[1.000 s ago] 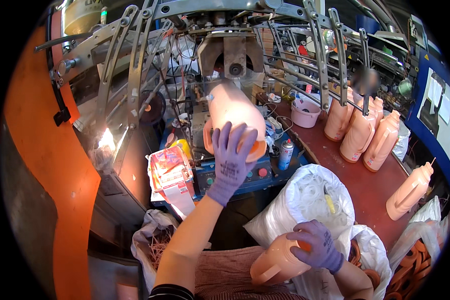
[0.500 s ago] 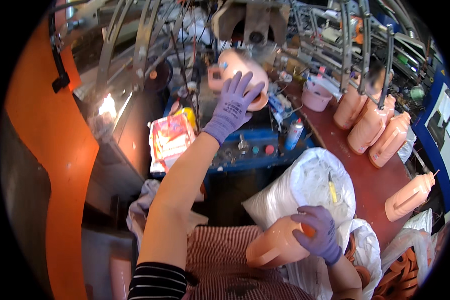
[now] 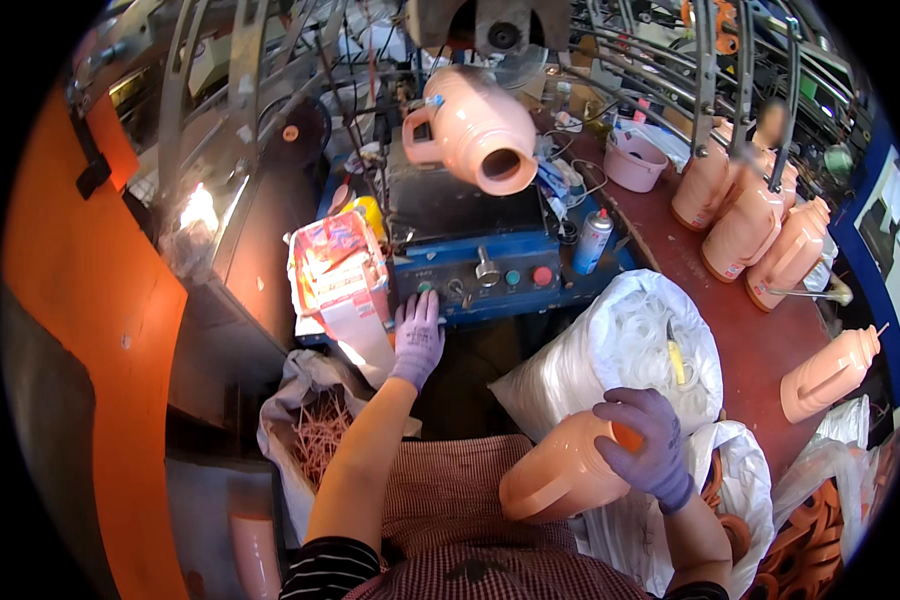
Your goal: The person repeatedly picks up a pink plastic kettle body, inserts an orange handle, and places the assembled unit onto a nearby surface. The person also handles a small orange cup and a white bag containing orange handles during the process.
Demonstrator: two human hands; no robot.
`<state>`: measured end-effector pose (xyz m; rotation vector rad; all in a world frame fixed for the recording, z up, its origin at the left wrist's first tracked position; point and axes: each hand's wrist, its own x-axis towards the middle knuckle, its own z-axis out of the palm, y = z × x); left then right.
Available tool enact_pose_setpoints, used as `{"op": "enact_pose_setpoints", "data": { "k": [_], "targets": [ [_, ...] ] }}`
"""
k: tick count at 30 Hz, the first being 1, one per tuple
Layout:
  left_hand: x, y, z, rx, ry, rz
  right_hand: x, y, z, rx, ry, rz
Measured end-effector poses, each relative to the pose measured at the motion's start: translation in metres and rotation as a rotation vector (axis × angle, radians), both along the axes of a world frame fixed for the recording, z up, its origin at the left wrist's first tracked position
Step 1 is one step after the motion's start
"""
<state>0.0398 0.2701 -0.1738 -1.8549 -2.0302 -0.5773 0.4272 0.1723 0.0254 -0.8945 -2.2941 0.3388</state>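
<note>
Meanwhile left hand [image 3: 417, 338] flat on blue panel [image 3: 490, 275]; right hand [image 3: 648, 447] grips pink jug [image 3: 560, 472] beside white bag [image 3: 620, 345]

Purple knit gloves on left hand [image 3: 417, 338] and right hand [image 3: 650, 445], black-and-white striped sleeves, checked apron

bottle [image 3: 562, 468] cap: hidden under right hand [image 3: 648, 445] | rim blurred
</note>
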Motion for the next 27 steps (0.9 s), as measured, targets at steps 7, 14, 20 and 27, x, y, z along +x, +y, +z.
{"op": "enact_pose_setpoints", "data": {
  "k": [7,14,20,27],
  "targets": [
    [0.003,0.016,0.022,-0.236,0.078,0.11,0.008,0.007,-0.008,0.014,0.022,-0.044],
    [0.042,0.019,0.144,0.457,-0.299,-0.187,0.023,0.005,-0.001,-0.012,0.017,-0.017],
    [0.083,0.069,0.254,0.642,-0.044,-0.216,0.03,0.004,-0.006,-0.001,0.004,-0.071],
    [0.068,0.104,0.24,0.671,0.037,-0.228,0.041,0.003,-0.015,0.039,0.048,-0.127]
  ]
}}
